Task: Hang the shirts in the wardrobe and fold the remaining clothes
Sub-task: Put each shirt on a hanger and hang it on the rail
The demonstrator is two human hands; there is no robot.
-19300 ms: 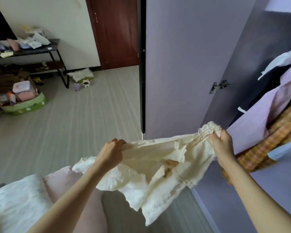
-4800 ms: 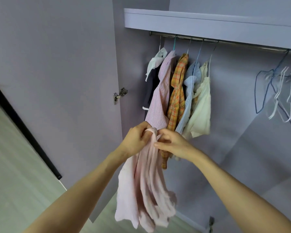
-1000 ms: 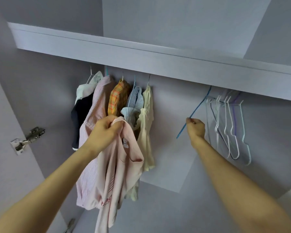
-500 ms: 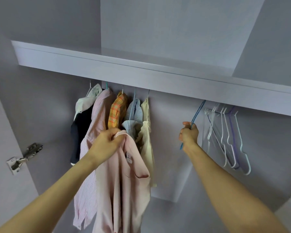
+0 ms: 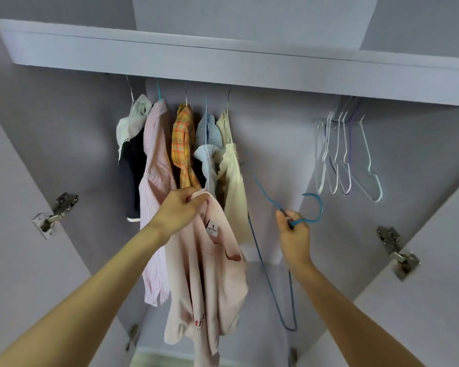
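Left hand [image 5: 179, 210] gripping pink shirt [image 5: 210, 274] collar, right hand [image 5: 293, 231] pinching blue hanger [image 5: 272, 260]; risk of snagging neighbouring cream shirt [image 5: 232, 186], thin wire slipping.

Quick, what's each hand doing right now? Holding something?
Left hand: closed, gripping the pink shirt near its collar.
Right hand: closed, holding the blue wire hanger by its neck, off the rail.

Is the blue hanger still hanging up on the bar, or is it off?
Off. The blue hanger is held in the right hand, with its hook free in the air below the shelf.
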